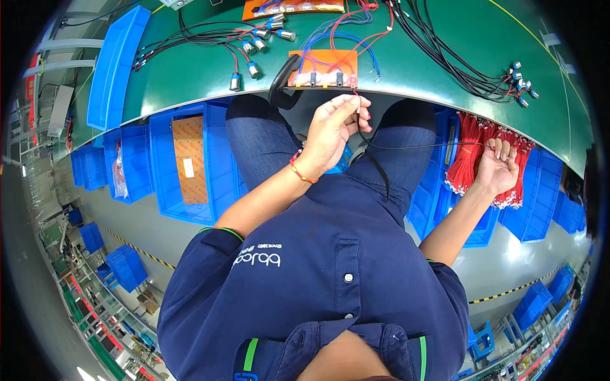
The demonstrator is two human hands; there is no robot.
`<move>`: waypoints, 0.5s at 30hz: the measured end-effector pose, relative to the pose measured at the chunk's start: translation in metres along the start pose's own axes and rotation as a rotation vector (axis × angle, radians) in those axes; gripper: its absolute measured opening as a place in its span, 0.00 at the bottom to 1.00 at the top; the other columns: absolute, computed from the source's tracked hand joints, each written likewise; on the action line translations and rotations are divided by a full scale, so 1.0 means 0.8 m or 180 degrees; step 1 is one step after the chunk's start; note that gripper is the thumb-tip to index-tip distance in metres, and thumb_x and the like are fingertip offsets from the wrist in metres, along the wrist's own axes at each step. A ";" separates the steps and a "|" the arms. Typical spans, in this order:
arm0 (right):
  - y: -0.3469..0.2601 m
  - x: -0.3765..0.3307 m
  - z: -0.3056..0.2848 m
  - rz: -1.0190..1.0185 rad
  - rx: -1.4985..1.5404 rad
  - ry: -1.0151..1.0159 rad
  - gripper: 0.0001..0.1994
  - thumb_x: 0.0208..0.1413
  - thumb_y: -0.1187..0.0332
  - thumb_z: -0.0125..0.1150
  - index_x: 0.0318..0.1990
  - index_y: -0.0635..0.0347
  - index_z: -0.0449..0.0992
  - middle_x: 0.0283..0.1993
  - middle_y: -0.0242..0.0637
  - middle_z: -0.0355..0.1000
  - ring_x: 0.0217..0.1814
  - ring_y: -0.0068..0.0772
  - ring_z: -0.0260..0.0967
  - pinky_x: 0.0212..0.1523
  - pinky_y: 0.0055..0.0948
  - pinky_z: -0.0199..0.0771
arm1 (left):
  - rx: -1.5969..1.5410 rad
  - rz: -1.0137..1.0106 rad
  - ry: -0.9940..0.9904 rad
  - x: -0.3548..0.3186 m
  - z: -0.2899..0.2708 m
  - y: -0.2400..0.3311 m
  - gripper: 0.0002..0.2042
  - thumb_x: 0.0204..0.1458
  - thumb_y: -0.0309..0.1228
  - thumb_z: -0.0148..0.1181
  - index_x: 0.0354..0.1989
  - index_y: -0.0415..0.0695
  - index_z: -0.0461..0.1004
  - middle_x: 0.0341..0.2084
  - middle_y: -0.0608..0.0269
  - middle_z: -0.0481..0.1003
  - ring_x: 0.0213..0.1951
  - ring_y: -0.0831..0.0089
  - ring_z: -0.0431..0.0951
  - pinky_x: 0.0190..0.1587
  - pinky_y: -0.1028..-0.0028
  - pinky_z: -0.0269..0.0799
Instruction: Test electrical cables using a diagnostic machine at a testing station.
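Observation:
My left hand (332,131) is closed in a pinch just below the front edge of the green table (190,63). Between its thumb and fingertips is a thin black wire (419,147), which droops over my lap and then runs right. At the wire's other side my right hand (497,168) has its fingers curled round it, in front of hanging red cables (469,149). Right above my left hand lies an orange board (346,58) with small black and red connectors along its front edge. Red and blue wires (330,35) loop from it toward the back.
Black cables with silver-and-blue cylindrical ends (254,46) lie left on the table; a similar bunch (518,86) lies right. A curved black object (286,82) overhangs the table edge beside the board. Blue bins (184,209) stand beneath the table, and a blue tray (117,70) sits at left.

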State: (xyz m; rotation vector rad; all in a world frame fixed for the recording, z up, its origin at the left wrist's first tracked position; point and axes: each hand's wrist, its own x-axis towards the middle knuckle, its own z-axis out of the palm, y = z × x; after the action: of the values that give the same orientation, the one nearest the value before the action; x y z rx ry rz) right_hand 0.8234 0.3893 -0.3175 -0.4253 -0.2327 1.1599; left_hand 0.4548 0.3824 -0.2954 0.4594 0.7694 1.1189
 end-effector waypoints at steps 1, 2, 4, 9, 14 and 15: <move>-0.002 0.000 -0.001 -0.0015 -0.0014 0.0042 0.06 0.35 0.73 0.48 0.20 0.56 0.57 0.22 0.33 0.50 0.26 0.31 0.46 0.35 0.33 0.50 | -0.0210 0.0029 0.0038 -0.001 0.002 -0.001 0.11 0.61 0.33 0.51 0.41 0.37 0.74 0.28 0.64 0.73 0.31 0.77 0.72 0.38 0.74 0.70; -0.003 -0.001 -0.002 -0.0004 -0.0017 0.0016 0.06 0.35 0.73 0.48 0.19 0.56 0.57 0.21 0.33 0.50 0.26 0.30 0.46 0.35 0.33 0.50 | -0.0194 -0.0001 0.0032 -0.003 0.003 -0.002 0.11 0.61 0.33 0.51 0.41 0.37 0.74 0.28 0.64 0.73 0.31 0.77 0.72 0.38 0.74 0.70; -0.005 -0.001 -0.004 -0.0057 -0.0075 0.0106 0.06 0.36 0.72 0.49 0.19 0.55 0.57 0.21 0.33 0.50 0.26 0.30 0.46 0.35 0.32 0.50 | -0.0544 -0.0103 0.0176 -0.005 0.003 -0.004 0.10 0.61 0.32 0.50 0.41 0.37 0.72 0.24 0.68 0.68 0.24 0.82 0.66 0.28 0.80 0.63; -0.013 0.001 -0.009 -0.0055 -0.0082 -0.0032 0.06 0.37 0.71 0.48 0.19 0.55 0.58 0.20 0.32 0.50 0.25 0.29 0.46 0.35 0.32 0.51 | -0.0681 -0.0338 0.0204 -0.003 -0.005 0.003 0.10 0.62 0.32 0.50 0.40 0.37 0.71 0.20 0.72 0.60 0.18 0.87 0.55 0.19 0.83 0.49; -0.021 0.004 -0.009 -0.0122 -0.0124 -0.0024 0.06 0.37 0.71 0.47 0.18 0.54 0.57 0.20 0.32 0.50 0.24 0.28 0.45 0.34 0.31 0.50 | -0.0478 -0.0167 0.0345 -0.002 0.011 0.011 0.12 0.63 0.35 0.49 0.41 0.38 0.71 0.17 0.75 0.58 0.17 0.87 0.51 0.18 0.83 0.45; -0.023 0.005 -0.009 -0.0125 -0.0120 -0.0032 0.06 0.37 0.71 0.47 0.18 0.54 0.57 0.20 0.32 0.50 0.24 0.28 0.45 0.34 0.31 0.50 | -0.0390 -0.0263 0.0488 0.003 0.012 0.014 0.12 0.63 0.35 0.49 0.41 0.38 0.71 0.17 0.75 0.58 0.17 0.87 0.51 0.18 0.83 0.45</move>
State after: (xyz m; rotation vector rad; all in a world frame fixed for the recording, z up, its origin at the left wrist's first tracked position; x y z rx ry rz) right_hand 0.8430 0.3852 -0.3159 -0.4463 -0.2711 1.1207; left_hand 0.4557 0.3894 -0.2822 0.2388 0.8407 1.1258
